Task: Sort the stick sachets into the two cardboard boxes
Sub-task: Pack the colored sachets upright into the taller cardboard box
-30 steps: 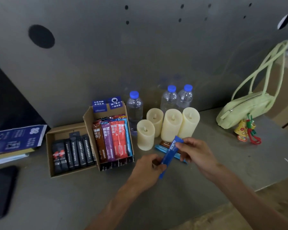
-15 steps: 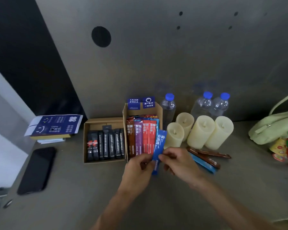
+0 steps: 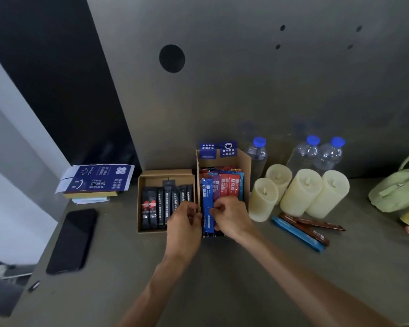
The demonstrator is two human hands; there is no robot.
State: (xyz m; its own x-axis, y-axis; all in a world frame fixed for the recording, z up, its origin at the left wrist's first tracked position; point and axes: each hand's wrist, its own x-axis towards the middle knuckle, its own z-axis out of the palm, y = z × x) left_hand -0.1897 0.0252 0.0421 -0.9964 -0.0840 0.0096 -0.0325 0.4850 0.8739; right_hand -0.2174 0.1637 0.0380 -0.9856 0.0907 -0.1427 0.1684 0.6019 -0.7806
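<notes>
Reaching forward, right hand (image 3: 232, 215) pinches blue sachet (image 3: 207, 199); left hand (image 3: 183, 223) curled, grip unclear.

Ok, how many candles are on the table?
4, all right of the taller box: one candle in front, one behind it, two taller ones side by side. None looks hidden.

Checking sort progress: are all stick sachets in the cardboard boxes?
No: a blue sachet and two brown sachets lie loose on the table in front of the candles.
</notes>
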